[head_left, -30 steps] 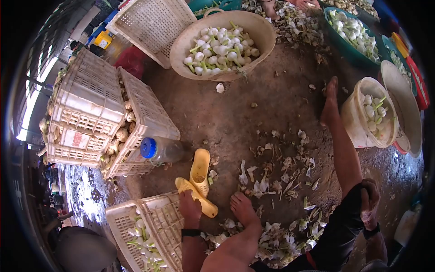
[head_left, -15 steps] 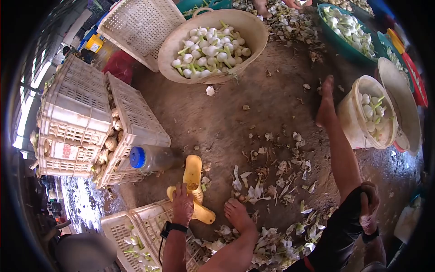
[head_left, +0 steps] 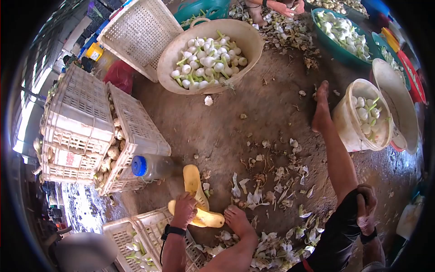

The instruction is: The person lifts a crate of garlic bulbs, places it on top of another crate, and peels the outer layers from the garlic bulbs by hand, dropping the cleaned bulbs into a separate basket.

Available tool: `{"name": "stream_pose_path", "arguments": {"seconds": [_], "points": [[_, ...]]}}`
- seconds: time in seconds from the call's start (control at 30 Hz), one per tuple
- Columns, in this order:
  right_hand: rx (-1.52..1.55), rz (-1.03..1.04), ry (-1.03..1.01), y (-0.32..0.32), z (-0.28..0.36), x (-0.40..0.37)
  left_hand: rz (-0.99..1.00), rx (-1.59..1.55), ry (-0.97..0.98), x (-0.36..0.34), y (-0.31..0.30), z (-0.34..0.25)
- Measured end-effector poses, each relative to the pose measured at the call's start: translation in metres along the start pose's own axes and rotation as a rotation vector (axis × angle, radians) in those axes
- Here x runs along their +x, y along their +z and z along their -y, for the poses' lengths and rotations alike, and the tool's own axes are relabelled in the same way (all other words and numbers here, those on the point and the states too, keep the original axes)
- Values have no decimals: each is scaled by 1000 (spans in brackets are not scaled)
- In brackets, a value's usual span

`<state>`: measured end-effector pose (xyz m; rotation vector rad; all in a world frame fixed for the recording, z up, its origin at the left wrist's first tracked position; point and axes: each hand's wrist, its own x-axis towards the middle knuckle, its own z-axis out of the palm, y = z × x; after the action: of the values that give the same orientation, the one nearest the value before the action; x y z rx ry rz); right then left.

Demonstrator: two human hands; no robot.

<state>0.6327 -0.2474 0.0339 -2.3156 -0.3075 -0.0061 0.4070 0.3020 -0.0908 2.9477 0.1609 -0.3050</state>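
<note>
Just beyond the left hand [head_left: 185, 209] lies one plastic bottle [head_left: 152, 167] with a blue cap, against stacked white crates [head_left: 81, 118]. Another crate [head_left: 136, 233] sits beside the wrist. A bare foot [head_left: 235, 220] is just right of the fingers.

The left fingers are closed over a yellow sandal [head_left: 209, 220], which lies crosswise on the dirt floor [head_left: 253, 113]. A second sandal [head_left: 192, 179] touches it, pointing away from the fingers. Sandals: two.

The right hand [head_left: 367, 211] rests on the knee, fingers curled. Whether they grip anything cannot be told.
</note>
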Motion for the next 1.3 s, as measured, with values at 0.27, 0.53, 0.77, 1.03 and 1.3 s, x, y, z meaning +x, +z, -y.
{"name": "stream_pose_path", "arguments": {"seconds": [0.27,0.53,0.77,1.03,1.3], "points": [[18,-8,-3,-1,1,-4,-116,-434,-181,34,-58,-43],[36,-30,13,-1,12,7,-419,-463,-271,158,-104,-34],[37,-16,59,-5,4,1,-648,-337,-170,199,-156,-22],[92,-16,62,-5,-11,-2,-812,117,-750,73,-123,48],[32,-11,54,-7,-2,-1,-706,-437,-712,60,-126,105]]}}
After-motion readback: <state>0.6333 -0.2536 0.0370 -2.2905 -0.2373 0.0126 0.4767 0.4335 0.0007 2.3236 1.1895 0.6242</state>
